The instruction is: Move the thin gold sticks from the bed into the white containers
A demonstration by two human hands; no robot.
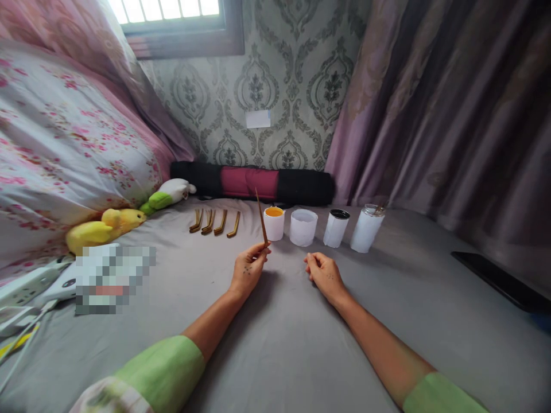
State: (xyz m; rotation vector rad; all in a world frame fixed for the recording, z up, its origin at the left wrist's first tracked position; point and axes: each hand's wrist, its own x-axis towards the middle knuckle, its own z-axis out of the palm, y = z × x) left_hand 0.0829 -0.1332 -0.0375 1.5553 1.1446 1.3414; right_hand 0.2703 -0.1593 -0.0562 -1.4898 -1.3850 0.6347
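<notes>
My left hand (249,268) is closed, pinching the lower end of a thin brown stick (262,221) that points up and narrows toward its top. Just behind it stands a white cup (274,228) with orange contents. My right hand (323,274) hovers low over the grey sheet with curled fingers, and nothing shows in it. Nearest to that hand are a translucent white cup (303,232) and a white-wrapped can (335,232) with a dark inside. Farther right is a white-wrapped jar (365,232) with thin sticks poking out. Several bent golden-brown bundles (220,223) lie left of the cups.
A black and maroon roll (249,182) lies along the wall. Plush toys (103,229) and a power strip (26,289) with cables are at the left. On the right lies a flat black object (499,280). Curtains (422,115) hang on both sides.
</notes>
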